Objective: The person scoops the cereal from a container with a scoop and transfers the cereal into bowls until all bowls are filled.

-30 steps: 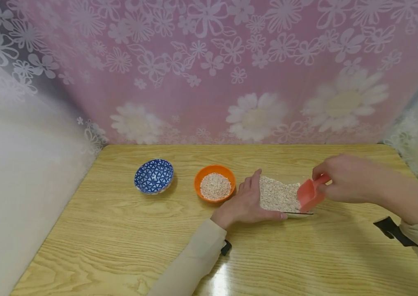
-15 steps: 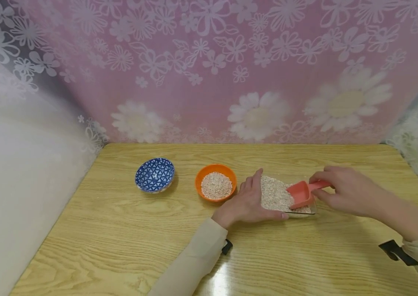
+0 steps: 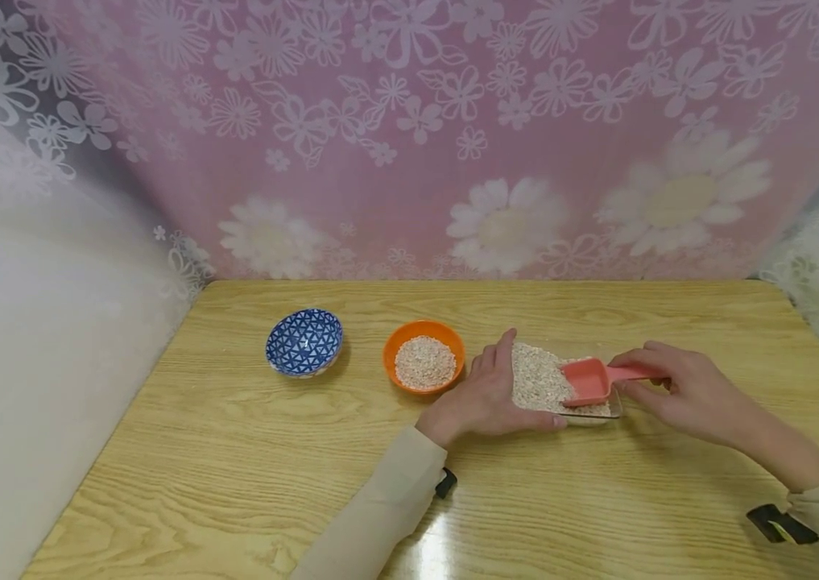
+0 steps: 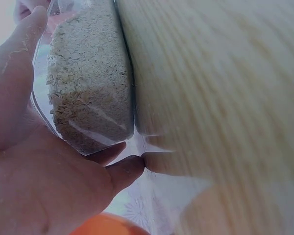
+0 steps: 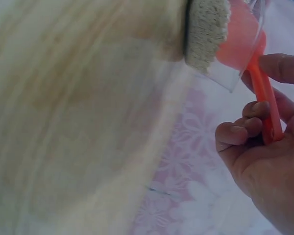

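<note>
A clear rectangular container [image 3: 586, 416] of oat flakes [image 3: 538, 380] stands on the right half of the table. My left hand [image 3: 483, 400] holds its left end, thumb along the near side and fingers at the end and far side. In the left wrist view, the oats [image 4: 90, 63] show through the transparent wall, and the fingertips touch the table. My right hand [image 3: 695, 395] grips a pink scoop [image 3: 586, 381] by its handle. The scoop's bowl sits in the oats at the container's right end. In the right wrist view, fingers curl round the scoop handle [image 5: 265, 100].
An orange bowl [image 3: 423, 328] with oat flakes stands just left of my left hand. Farther left is a blue and white patterned bowl [image 3: 304, 342] with nothing visible inside. The wooden table [image 3: 235, 475] ends at a pink flowered curtain [image 3: 380, 161].
The scoop has swung from a steep tilt to lying flatter in the oats and has shifted left. My right hand has lowered and moved slightly right. The left hand stays in place.
</note>
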{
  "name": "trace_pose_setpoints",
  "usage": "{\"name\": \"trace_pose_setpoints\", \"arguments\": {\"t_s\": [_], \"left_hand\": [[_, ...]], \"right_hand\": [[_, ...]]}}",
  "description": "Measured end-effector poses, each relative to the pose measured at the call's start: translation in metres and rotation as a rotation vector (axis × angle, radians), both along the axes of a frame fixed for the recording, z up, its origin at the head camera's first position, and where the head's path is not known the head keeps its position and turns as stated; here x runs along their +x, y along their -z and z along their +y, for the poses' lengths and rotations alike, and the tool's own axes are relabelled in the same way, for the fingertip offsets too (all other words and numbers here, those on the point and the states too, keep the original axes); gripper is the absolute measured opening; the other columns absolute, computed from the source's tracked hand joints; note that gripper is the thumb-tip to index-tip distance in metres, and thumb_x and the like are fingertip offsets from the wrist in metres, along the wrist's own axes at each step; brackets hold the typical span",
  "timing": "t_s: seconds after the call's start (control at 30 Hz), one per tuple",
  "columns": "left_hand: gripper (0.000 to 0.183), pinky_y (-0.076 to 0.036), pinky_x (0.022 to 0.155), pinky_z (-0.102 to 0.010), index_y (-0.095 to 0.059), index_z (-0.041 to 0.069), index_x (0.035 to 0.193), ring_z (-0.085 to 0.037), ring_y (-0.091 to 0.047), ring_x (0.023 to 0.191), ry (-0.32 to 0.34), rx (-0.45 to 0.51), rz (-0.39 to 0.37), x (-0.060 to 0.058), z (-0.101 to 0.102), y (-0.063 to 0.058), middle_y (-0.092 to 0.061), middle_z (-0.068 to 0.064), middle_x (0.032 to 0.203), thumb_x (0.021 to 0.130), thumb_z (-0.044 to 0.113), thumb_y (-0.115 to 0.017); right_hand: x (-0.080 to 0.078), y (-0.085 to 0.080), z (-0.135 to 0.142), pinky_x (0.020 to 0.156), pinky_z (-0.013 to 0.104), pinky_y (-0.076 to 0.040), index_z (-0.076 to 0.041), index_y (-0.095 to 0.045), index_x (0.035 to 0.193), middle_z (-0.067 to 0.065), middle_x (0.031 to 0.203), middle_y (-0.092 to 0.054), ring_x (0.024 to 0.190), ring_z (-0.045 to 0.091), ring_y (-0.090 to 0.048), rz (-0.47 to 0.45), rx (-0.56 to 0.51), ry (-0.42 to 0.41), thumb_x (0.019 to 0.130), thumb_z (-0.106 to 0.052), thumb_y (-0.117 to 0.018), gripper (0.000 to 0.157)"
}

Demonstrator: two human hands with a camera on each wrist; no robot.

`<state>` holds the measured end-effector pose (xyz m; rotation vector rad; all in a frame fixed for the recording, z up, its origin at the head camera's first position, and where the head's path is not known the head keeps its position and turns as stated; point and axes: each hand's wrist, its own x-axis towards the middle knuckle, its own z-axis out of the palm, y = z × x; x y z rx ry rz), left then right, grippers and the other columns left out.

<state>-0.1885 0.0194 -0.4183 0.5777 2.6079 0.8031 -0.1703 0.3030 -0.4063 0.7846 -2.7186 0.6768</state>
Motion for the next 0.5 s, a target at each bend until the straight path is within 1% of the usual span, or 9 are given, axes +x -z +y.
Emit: {"name": "trace_pose_setpoints", "arguments": {"t_s": [0.17, 0.5], "left_hand": [[0.131, -0.038, 0.121, -0.043, 0.007, 0.022, 0.165, -0.026, -0.031, 0.153, -0.002, 0.005, -0.004, -0.001, 0.000, 0.000, -0.023, -0.010, 0.168, 0.077, 0.070, -0.077], [0.131, -0.038, 0.121, -0.043, 0.008, 0.022, 0.165, -0.026, -0.030, 0.153, -0.001, 0.013, -0.018, 0.000, 0.000, -0.001, -0.021, -0.010, 0.168, 0.077, 0.070, -0.077]], "right_hand": [[0.001, 0.008, 0.002, 0.057, 0.020, -0.032, -0.020, -0.075, 0.111, -0.017, 0.080, -0.052, 0.065, -0.004, -0.037, 0.001, -0.060, 0.008, 0.081, -0.006, -0.084, 0.035], [0.007, 0.014, -0.002, 0.055, 0.019, -0.031, -0.020, -0.075, 0.111, -0.017, 0.078, -0.050, 0.062, -0.001, -0.037, 0.012, -0.146, 0.012, 0.082, -0.003, -0.083, 0.035]]}}
